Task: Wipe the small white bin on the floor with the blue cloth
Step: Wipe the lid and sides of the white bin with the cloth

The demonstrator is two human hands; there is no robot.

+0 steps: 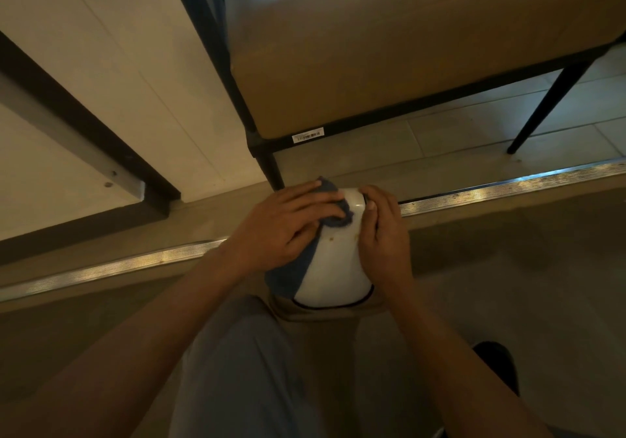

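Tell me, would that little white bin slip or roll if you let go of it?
Probably. The white bin looks smooth and glossy with rounded sides, so likely slippery and apt to roll. It seems light: the right hand alone steadies it while the left hand presses the blue cloth on.

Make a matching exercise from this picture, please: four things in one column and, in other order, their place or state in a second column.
1. left hand
2. right hand
3. cloth
4. barcode label

a. hangs down the bin's left side
b. grips the bin's right side
c. stuck on the black frame
d. presses the cloth on the bin

Pairs: 1-d, 2-b, 3-a, 4-c
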